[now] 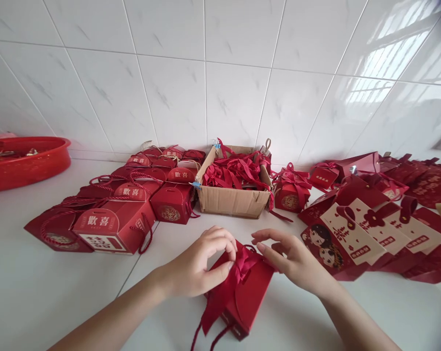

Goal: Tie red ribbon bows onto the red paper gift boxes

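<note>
In front of me on the counter lies a red gift box (251, 297), turned at an angle, with a dark red cord trailing from its near end. A glossy crimson ribbon (244, 265) is tied in a bow on top, one wide tail hanging over the left side. My left hand (205, 263) curves over the box's left side, thumb and fingertips closed at the bow's edge. At the bow's right side is my right hand (288, 256), fingers bent and apart, the thumb close to a ribbon loop. Part of the ribbon is hidden behind the right hand.
An open cardboard box (235, 201) with loose red ribbons stands behind. Rows of corded red boxes (114, 219) are at left, near a red basin (30, 163). A ribboned box (291, 190) and several red-and-white gift bags (355, 234) sit at right. A tiled wall (235, 87) bounds the back.
</note>
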A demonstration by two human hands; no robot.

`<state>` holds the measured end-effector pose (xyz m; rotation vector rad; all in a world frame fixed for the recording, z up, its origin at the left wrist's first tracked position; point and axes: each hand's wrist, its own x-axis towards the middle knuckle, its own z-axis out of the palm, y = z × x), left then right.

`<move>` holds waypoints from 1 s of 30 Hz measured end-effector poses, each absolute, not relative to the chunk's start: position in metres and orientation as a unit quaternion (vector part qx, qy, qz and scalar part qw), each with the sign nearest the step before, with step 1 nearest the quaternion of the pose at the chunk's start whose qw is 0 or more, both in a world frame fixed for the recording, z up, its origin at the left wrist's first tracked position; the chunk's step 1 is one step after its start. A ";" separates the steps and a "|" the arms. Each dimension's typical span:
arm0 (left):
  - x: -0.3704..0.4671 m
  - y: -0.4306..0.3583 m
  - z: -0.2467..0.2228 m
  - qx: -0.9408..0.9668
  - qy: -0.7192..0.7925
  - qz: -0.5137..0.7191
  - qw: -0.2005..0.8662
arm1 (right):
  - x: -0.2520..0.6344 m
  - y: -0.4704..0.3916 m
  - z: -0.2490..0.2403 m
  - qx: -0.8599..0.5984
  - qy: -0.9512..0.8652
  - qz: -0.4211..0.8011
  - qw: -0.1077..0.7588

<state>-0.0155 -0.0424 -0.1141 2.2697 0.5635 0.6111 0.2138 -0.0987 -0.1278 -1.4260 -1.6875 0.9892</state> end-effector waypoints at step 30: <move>-0.014 -0.051 -0.111 0.885 0.209 0.260 0.324 | 0.198 -0.098 -0.097 -0.394 -0.817 0.306 0.290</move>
